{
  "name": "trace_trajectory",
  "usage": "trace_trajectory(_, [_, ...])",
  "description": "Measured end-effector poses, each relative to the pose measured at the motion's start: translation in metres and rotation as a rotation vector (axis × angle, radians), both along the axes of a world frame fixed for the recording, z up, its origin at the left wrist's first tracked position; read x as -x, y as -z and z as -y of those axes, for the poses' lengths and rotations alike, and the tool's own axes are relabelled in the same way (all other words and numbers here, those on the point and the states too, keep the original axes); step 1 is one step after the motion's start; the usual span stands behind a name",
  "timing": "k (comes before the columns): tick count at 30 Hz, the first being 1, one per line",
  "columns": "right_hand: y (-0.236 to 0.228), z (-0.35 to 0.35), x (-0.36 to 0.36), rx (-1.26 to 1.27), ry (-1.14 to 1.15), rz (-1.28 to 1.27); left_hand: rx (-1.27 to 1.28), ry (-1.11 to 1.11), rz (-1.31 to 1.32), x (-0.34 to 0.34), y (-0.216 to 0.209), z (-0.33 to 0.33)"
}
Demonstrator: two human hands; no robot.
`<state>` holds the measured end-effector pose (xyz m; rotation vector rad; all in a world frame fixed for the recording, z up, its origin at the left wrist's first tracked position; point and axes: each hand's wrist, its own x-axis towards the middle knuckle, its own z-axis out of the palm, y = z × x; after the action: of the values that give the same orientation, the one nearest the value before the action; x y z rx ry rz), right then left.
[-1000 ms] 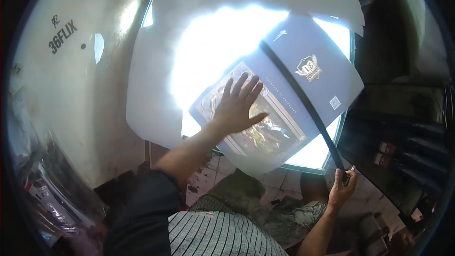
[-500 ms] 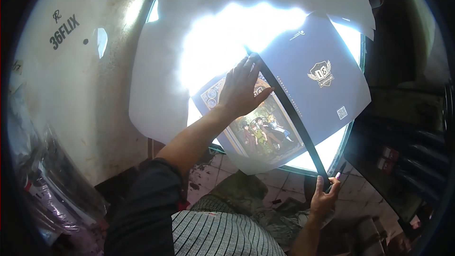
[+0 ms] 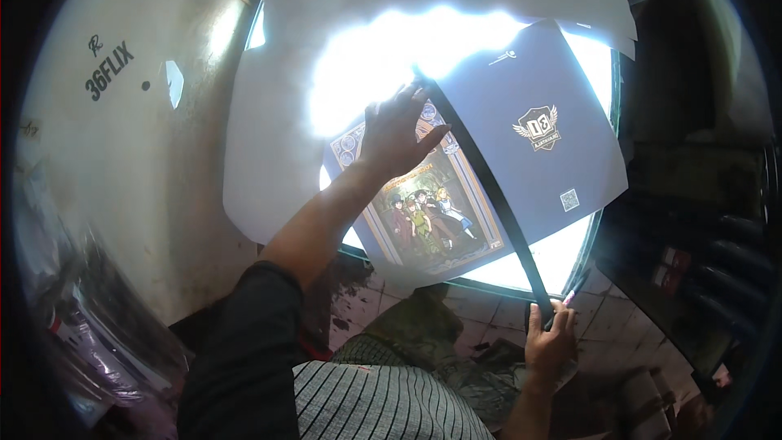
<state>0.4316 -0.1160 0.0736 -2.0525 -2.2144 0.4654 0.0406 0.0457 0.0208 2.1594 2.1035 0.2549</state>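
Observation:
A large printed sheet [image 3: 533,147], dark blue with a crest on its right half and a framed picture of several cartoon figures [image 3: 428,212] on its left half, lies on a brightly lit white surface [image 3: 383,57]. My left hand [image 3: 399,130] rests flat on the sheet's upper left, fingers spread. A long black ruler [image 3: 489,195] runs diagonally down the sheet's middle. My right hand [image 3: 550,342] grips the ruler's lower end, near the lit surface's front edge.
A wide white paper sheet [image 3: 269,138] lies under the printed one. A pale curved wall or drum [image 3: 114,179] with dark lettering stands to the left. Dark shelving [image 3: 709,220] fills the right. Tiled floor [image 3: 481,318] and my striped garment [image 3: 366,399] show below.
My left hand has slid up and left across the printed sheet. The ruler and the right hand holding it have shifted slightly, and the sheet has moved up to the right.

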Motion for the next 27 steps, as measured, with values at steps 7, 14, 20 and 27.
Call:
trace_trajectory(7, [0.017, 0.009, -0.003, -0.054, -0.039, -0.083, -0.040, -0.057, -0.003, -0.009, 0.002, -0.005])
trace_trajectory(14, [0.033, 0.014, -0.012, -0.076, -0.058, -0.139, -0.052, -0.051, -0.033, -0.012, 0.008, -0.006])
trace_trajectory(20, [0.033, 0.015, -0.014, -0.060, -0.065, -0.134, -0.064, -0.056, -0.028, -0.014, 0.011, -0.006])
trace_trajectory(27, [0.034, 0.018, -0.010, -0.047, -0.058, -0.116, -0.071, -0.050, -0.046, -0.008, 0.010, -0.002])
